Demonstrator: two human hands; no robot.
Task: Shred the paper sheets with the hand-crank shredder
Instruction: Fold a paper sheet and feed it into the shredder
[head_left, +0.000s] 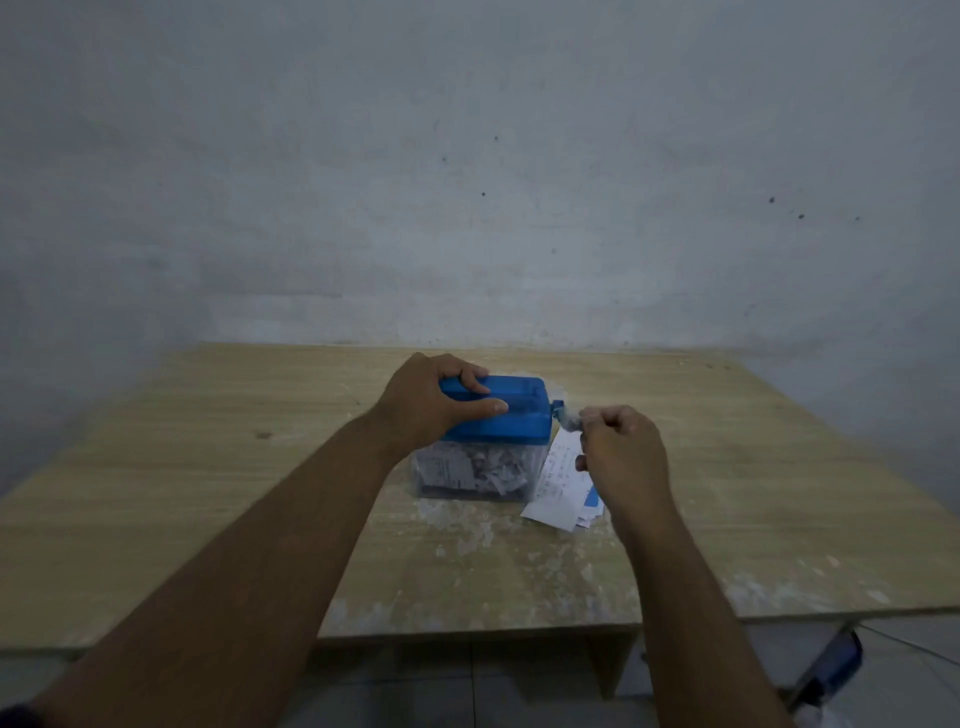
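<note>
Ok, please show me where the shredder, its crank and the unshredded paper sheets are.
shredder (519, 415), head view, on its blue top.
crank (561, 413), head view, on the blurred arm at the top's right end.
paper sheets (558, 486), head view, on the printed top sheet.

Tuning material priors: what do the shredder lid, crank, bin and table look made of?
Shredder lid: opaque blue plastic, smooth, moulded edges. Crank: blue, too blurred to tell. Bin: clear plastic, probably; paper shreds show through its wall. Table: matte light board with wood grain, likely laminate; whitish worn patches near the front.
</note>
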